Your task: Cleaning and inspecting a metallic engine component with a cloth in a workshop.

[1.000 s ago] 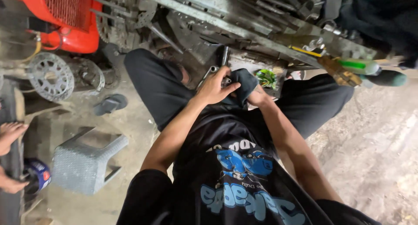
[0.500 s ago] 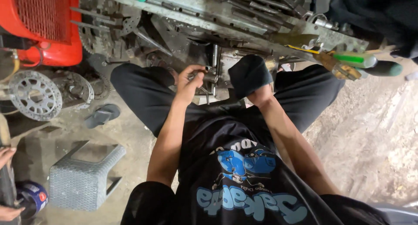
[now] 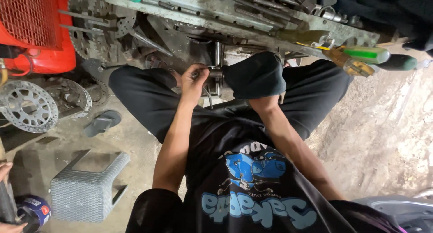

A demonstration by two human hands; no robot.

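Note:
I sit with my knees apart in black trousers, facing a cluttered metal bench. My left hand is closed around the end of a short horizontal metal rod just below the bench edge. My right hand is hidden inside a dark cloth, which it presses against the other end of the rod. Only its wrist shows. An upright metal bar stands behind the rod.
A red machine and toothed sprockets fill the upper left, with a brake disc below. A grey woven stool stands on the floor. A green-handled screwdriver and pliers lie on the bench. Another person's hand shows at far left.
Both hands have gone from my lap up to the bench edge. My left hand has taken hold of the metal rod, and the cloth-covered right hand has closed in beside it.

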